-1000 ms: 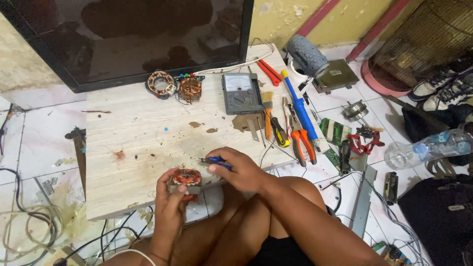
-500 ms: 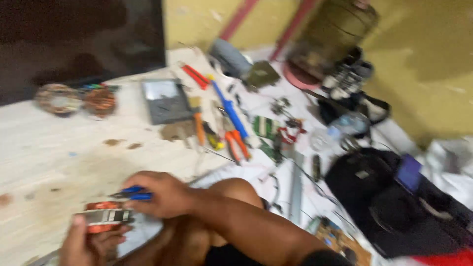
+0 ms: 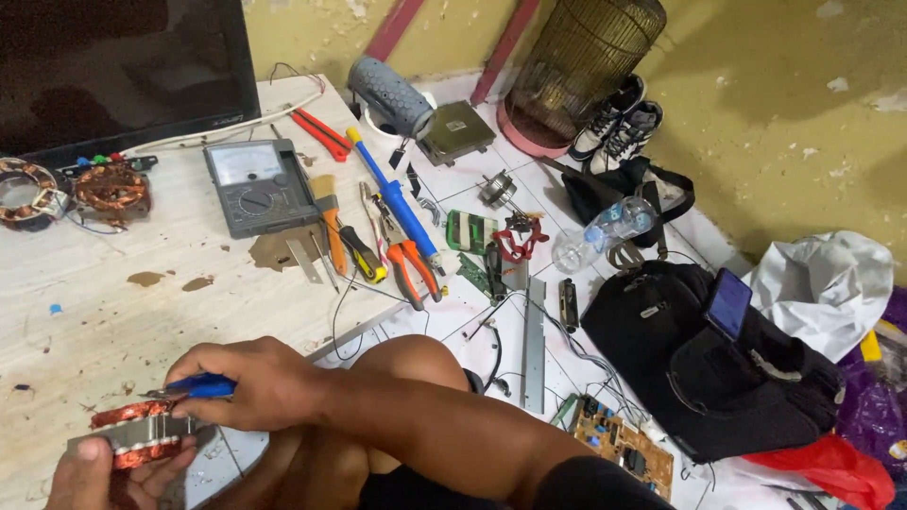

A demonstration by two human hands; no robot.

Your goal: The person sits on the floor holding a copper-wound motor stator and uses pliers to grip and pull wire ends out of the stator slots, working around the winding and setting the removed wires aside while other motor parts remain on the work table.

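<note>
Hands meet at the lower left of the head view. Left hand (image 3: 99,472), fingers clamped around it, grips a motor stator (image 3: 137,436) with copper windings above the wooden board (image 3: 142,302). Right hand (image 3: 250,382) is closed on blue-handled pliers (image 3: 194,386), their tip touching the windings. Farther up the board lie 2 more stators (image 3: 76,189), an analog multimeter (image 3: 257,185) and orange-handled pliers (image 3: 411,260).

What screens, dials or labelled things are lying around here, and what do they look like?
Monitor: top left on the board, big, dark, blank.
Meter: beside it, grey box, pale dial window, round knob.
Phone: on the black bag, right, bluish screen.
Bottle: on the floor, clear, blue cap.
</note>
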